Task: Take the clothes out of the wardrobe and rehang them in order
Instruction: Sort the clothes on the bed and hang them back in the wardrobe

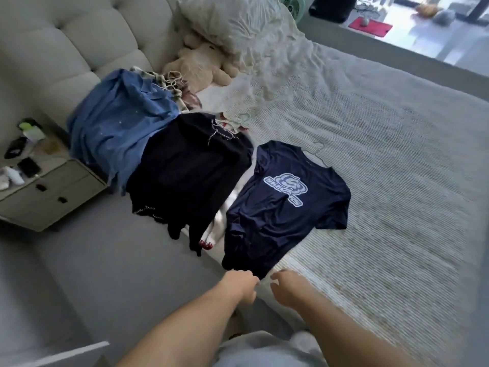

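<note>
Navy tee [287, 205] flat on the bed [397, 181], its hem pinched in my left hand [242, 280]; my right hand [287, 286] hovers loose just beside, fingers curled on nothing.

I count three laid-out garments running away from my grip: the navy tee nearest, on one wire hanger [317, 152] that pokes from its neck; a black top [190, 170] beyond and to the left; a blue shirt [119, 123] farthest, with more hangers [172, 80] bunched behind it, too tangled to count. Past those lie one plush toy [201, 67] and one pillow [238, 25]. One nightstand [47, 192] stands far left.
</note>
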